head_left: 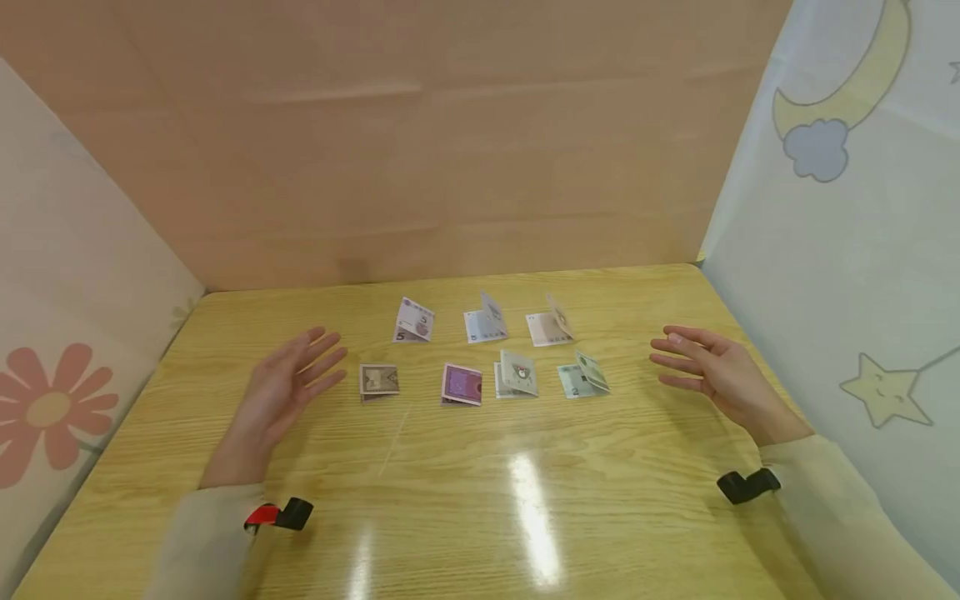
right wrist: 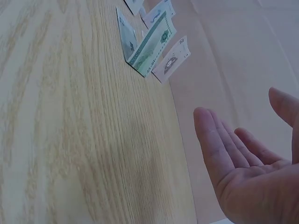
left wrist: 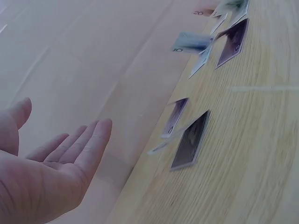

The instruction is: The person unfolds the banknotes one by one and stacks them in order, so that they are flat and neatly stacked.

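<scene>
Several folded play-money-like banknotes stand in two rows on the wooden table. The back row has a pale purple note (head_left: 414,321) marked 5, a bluish note (head_left: 484,323) and a pinkish note (head_left: 551,328). In front are a brown note (head_left: 379,379), a purple note (head_left: 462,385), a pale note with a round picture (head_left: 518,373) and a green note (head_left: 583,379). My left hand (head_left: 288,379), fingers extended, is held left of the brown note, touching nothing. My right hand (head_left: 708,371) is likewise spread, right of the green note (right wrist: 154,49), apart from it.
The wooden table (head_left: 637,517) meets an orange-brown backdrop (head_left: 450,167) behind the notes. White patterned panels (head_left: 862,267) flank it at both sides. A thin pale line (head_left: 395,442) runs across the tabletop near the brown note.
</scene>
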The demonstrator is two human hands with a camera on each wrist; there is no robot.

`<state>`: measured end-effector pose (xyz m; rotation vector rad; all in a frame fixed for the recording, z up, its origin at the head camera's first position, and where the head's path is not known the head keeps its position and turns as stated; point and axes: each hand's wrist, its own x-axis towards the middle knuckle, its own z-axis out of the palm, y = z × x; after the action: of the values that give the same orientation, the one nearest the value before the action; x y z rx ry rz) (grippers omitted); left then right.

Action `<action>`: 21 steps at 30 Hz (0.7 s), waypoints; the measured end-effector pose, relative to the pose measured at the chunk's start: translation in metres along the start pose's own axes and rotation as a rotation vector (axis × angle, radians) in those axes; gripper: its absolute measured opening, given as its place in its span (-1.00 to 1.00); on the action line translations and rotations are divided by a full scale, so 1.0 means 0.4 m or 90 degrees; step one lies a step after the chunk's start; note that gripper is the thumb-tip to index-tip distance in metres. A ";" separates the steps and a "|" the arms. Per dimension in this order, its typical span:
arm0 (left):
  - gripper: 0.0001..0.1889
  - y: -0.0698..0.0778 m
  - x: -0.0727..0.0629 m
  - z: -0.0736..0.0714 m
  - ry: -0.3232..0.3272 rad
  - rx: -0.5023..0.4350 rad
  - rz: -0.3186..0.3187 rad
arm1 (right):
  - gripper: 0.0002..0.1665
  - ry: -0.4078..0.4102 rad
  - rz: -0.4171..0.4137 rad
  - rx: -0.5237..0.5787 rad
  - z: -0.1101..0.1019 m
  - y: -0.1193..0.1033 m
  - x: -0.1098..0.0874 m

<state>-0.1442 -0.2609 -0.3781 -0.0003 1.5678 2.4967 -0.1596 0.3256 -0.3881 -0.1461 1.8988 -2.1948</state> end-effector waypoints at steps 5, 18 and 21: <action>-0.25 -0.011 0.032 0.035 0.007 0.036 -0.022 | -0.74 0.004 0.007 0.021 -0.005 -0.001 0.002; -0.33 -0.074 0.148 0.194 -0.045 0.065 -0.045 | -0.71 0.015 0.017 -0.008 -0.003 -0.002 -0.001; -0.38 -0.091 0.167 0.225 -0.053 0.086 -0.043 | -0.70 0.012 0.018 -0.005 0.002 -0.003 0.000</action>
<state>-0.1944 -0.1544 -0.3778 0.0686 1.6700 2.3056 -0.1594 0.3251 -0.3868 -0.1002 1.9080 -2.1782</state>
